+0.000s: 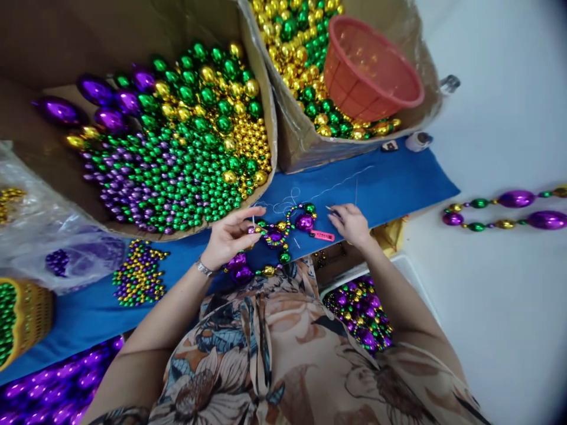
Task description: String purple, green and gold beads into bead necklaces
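My left hand (233,236) is at the near side of the blue cloth, its thumb and fingers closed around the end of a bead string (275,238). A short pale strand, thread or needle, stands between its thumb and forefinger. The string carries green, gold and purple beads and loops across the cloth, with larger purple beads close to my wrist. My right hand (351,224) hovers to the right with thumb and forefinger apart, and I see nothing between them. Left of it lies a pink lighter (322,236). Loose white thread (287,203) curls beyond the beads.
Two big boxes of loose beads (190,147) stand at the far side; a red basket (374,71) sits in the right one. A yellow basket (33,313) and a small bead pile (140,274) are leftward. A finished-looking bead strand (505,212) lies far right.
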The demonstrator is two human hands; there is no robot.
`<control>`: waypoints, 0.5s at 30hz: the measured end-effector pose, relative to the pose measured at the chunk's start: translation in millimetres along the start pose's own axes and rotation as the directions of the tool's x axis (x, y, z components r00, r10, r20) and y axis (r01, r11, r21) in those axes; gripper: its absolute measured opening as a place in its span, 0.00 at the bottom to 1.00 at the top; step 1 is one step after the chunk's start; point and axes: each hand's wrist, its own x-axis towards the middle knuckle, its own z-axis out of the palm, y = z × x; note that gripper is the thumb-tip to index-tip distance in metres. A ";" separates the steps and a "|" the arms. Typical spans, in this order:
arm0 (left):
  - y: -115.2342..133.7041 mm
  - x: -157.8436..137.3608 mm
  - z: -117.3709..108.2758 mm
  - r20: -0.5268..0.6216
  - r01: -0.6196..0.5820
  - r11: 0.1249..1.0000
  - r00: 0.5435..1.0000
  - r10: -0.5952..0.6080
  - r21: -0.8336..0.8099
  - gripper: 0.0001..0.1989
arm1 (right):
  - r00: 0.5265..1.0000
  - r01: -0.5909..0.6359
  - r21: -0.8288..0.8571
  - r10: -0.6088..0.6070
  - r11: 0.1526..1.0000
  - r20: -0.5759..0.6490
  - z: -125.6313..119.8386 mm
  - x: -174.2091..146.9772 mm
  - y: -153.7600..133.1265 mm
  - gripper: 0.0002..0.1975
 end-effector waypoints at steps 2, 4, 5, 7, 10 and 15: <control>0.6 2.7 -2.0 -0.025 -0.022 0.999 0.999 0.022 -0.032 0.27 | 0.979 0.126 0.054 -0.133 0.991 0.155 -0.6 -10.7 -5.6 0.21; 2.3 5.7 -3.5 -0.038 -0.047 0.997 0.998 0.045 -0.066 0.27 | 0.944 0.178 0.009 -0.174 0.984 0.280 0.0 -19.5 -11.1 0.22; 3.4 7.1 -4.0 -0.040 -0.060 0.995 0.998 0.057 -0.080 0.26 | 0.936 0.182 -0.035 -0.162 0.983 0.313 0.2 -22.8 -13.4 0.23; 5.9 9.2 -4.7 -0.028 -0.072 0.992 0.997 0.070 -0.099 0.26 | 0.921 0.195 -0.051 -0.165 0.979 0.352 -2.1 -26.9 -18.8 0.21; 9.0 9.8 -4.3 0.044 -0.037 0.994 0.998 0.042 -0.107 0.27 | 0.878 0.289 0.203 -0.343 0.936 0.332 -17.3 -25.3 -34.8 0.17; 12.3 8.9 -0.2 0.229 0.070 0.994 0.972 -0.050 -0.081 0.28 | 0.830 0.407 0.513 -0.540 0.756 0.137 -55.1 -2.2 -89.2 0.16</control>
